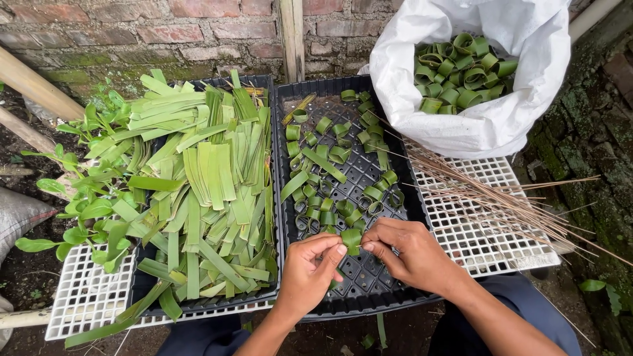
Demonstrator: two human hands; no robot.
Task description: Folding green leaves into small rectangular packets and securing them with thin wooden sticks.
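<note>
Both hands pinch one small leaf ring (351, 238) over the near edge of a black tray (395, 171): the left hand (308, 270) at 7 o'clock of it, the right hand (412, 254) at 4 o'clock. Finished rings (330, 155) litter that tray. At 9 o'clock lie cut leaf strips (211, 178); at 1 o'clock, a white sack (501, 125) and thin sticks (488, 198).

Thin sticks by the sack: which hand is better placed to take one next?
The right hand, probably. The thin sticks lie fanned over the white grid just beyond it, while the left hand sits across the black tray. Both hands' fingers pinch the leaf ring.
</note>
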